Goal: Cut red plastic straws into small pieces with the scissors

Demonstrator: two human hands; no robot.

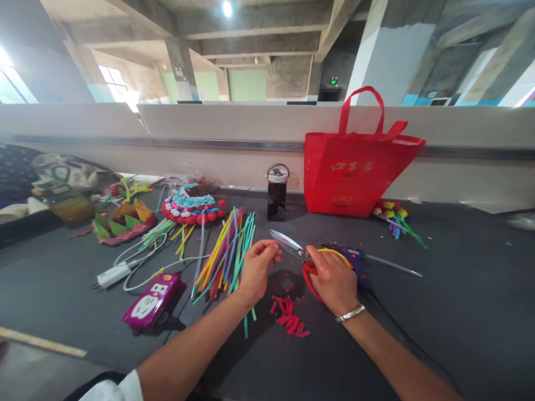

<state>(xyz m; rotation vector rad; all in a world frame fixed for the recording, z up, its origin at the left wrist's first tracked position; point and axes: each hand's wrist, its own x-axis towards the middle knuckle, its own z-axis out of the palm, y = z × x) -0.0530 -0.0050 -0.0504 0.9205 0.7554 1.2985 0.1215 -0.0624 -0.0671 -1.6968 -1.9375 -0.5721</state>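
Observation:
My right hand is wrapped around the handles of a pair of scissors, red and yellow at the grips. Their metal blades point up and left toward my left hand. The left fingers are pinched together close to the blades, around a small reddish piece that is mostly hidden. Below, between both hands, lies a loose pile of short red strips on the dark table. Just left of my left hand spreads a bundle of colourful pipe cleaners.
A purple power strip and white charger lie left. A hot glue gun with a cord rests beside my right hand. Behind stand a phone against a bottle and a red bag. Pipe-cleaner flowers lie right.

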